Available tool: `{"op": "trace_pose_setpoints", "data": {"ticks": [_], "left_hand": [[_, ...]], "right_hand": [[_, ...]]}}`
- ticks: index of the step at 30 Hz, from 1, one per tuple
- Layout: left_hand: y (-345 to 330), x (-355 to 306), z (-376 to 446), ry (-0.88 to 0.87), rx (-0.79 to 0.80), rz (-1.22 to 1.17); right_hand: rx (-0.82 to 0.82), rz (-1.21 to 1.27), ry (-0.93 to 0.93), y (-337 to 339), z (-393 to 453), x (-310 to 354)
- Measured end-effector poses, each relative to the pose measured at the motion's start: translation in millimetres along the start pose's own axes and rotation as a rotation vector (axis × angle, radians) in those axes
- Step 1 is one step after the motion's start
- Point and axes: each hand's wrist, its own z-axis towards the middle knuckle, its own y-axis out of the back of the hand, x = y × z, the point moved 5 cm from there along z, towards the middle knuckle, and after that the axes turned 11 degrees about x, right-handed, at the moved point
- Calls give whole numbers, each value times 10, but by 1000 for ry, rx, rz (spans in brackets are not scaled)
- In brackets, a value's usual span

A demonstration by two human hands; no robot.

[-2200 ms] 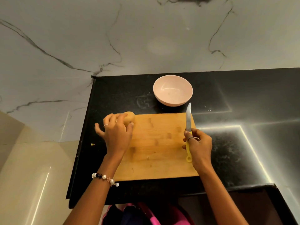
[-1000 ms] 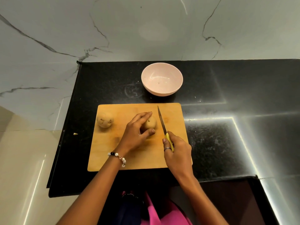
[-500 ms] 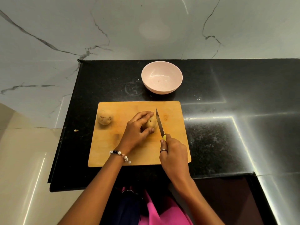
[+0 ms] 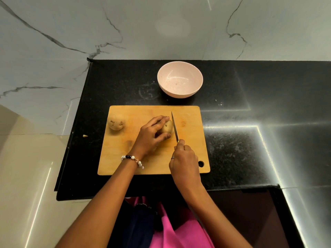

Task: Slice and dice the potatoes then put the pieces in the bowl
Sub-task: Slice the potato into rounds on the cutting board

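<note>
Head view. The left hand (image 4: 149, 136) grips one potato (image 4: 167, 126) near the middle of the cutting board (image 4: 125, 158), fingers curled over its top and thumb tucked against its near side. The right hand (image 4: 185, 162) is wrapped round the handle of the knife (image 4: 174, 126), forefinger toward the blade; the handle itself is hidden in the fist.

Change: 2.2 s ago the left hand was at the board's far-left corner with a potato and the knife was held apart at the right edge. Now the blade stands just right of the left fingertips, touching or nearly touching the potato's right end; whether it has bitten in cannot be told.

The second potato (image 4: 116, 122) lies whole, well to the left of the left hand. The bowl (image 4: 180, 93) sits on the bench (image 4: 250, 158) beyond both hands and holds no pieces.

Judgement: set-up is finished and the first slice is starting; all slicing, dicing and transfer remain.
</note>
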Motion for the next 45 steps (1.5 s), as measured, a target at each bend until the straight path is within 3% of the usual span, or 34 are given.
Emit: {"op": "trace_pose_setpoints", "data": {"ticks": [9, 27, 45], "left_hand": [[-2, 18, -14, -43, -36, -14], [-43, -3, -30, -14, -89, -16], [30, 3, -7, 19, -100, -36]], "right_hand": [[-2, -42, 121, 168, 130, 138], [143, -108, 28, 27, -23, 24], [91, -76, 108, 170, 242, 160]]}}
